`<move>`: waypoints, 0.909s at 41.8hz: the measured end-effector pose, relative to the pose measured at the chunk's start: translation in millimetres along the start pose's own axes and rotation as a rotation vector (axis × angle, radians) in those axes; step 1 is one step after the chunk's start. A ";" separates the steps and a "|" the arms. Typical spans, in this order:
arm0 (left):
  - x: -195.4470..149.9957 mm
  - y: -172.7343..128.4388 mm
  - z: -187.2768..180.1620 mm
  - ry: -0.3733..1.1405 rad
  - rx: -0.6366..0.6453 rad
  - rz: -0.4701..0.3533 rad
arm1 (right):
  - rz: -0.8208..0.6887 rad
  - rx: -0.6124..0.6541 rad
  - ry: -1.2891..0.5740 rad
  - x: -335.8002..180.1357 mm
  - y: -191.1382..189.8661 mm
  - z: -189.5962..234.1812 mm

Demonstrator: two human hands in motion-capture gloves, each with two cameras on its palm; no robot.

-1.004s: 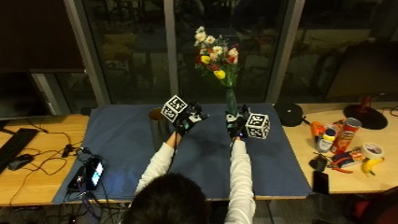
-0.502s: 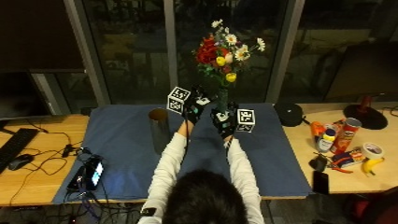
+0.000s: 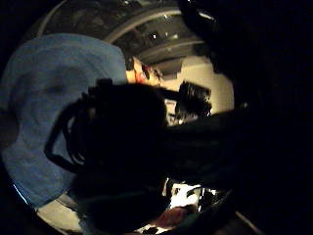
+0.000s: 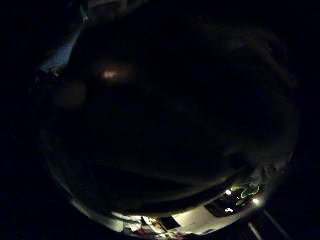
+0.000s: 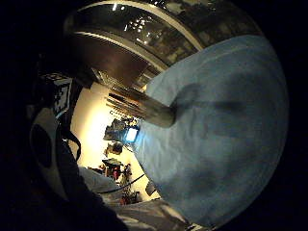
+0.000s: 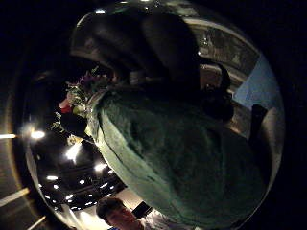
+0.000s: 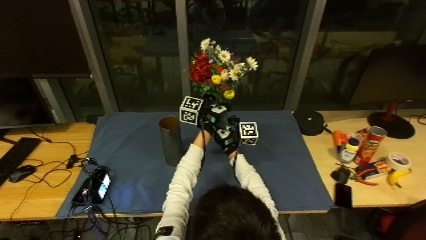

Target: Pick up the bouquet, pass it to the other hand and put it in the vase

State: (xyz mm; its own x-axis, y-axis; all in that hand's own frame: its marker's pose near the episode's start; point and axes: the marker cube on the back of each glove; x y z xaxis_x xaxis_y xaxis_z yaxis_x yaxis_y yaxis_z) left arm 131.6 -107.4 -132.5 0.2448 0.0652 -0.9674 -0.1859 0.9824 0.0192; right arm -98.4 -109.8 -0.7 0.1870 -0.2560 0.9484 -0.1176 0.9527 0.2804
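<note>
Left of the hands, the vase (image 7: 171, 141) stands upright on the blue cloth (image 7: 133, 150) over the counter, mouth free, so it is ready to receive. We see both hands meeting just right of the vase, stems between them, the bouquet (image 7: 219, 70) upright above so the blooms stay clear. Left hand (image 7: 214, 114) sits higher on the stems, right hand (image 7: 228, 137) lower; we judge this the handover. The green wrap fills the right thumb-side view, so the right grip closes round the bouquet. Left grip: we cannot tell, its palm views are dark.
</note>
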 end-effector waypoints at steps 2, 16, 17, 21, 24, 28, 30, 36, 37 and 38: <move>2.1 2.8 -1.0 -0.014 0.031 0.011 | -0.003 0.001 -0.005 2.1 -0.9 2.8; 1.2 0.7 -7.0 -0.012 0.152 0.130 | -0.026 0.025 0.238 33.1 -9.6 -2.9; 3.4 1.1 -7.6 -0.010 0.158 0.136 | -0.029 0.019 0.222 29.6 -9.0 -3.2; 18.7 3.4 -12.3 -0.037 0.221 0.180 | -0.070 -0.032 0.277 33.5 -15.3 -16.6; 37.6 8.2 -20.9 -0.105 0.298 0.218 | -0.171 -0.114 0.321 30.4 -16.5 -25.4; 71.8 20.2 -37.8 -0.235 0.367 0.275 | -0.126 -0.098 0.454 15.7 -5.1 -33.7; 88.1 23.8 -48.3 -0.298 0.390 0.306 | -0.192 -0.069 0.622 14.6 -8.4 -44.7; 134.3 35.1 -76.5 -0.435 0.478 0.355 | -0.211 -0.220 0.770 12.3 -9.0 -60.4; 141.1 36.9 -81.1 -0.451 0.492 0.359 | -0.172 -0.258 0.767 15.5 -9.7 -63.0; 147.7 38.7 -86.1 -0.466 0.506 0.360 | -0.129 -0.291 0.765 18.9 -10.6 -65.9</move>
State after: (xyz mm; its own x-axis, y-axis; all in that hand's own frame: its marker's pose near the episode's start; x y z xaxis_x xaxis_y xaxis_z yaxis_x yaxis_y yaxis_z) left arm 78.7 -74.8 -296.4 0.6472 0.3527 -0.6758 0.0995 0.8398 0.5337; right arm -29.3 -113.9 4.5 0.8060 -0.2838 0.5194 0.1877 0.9548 0.2305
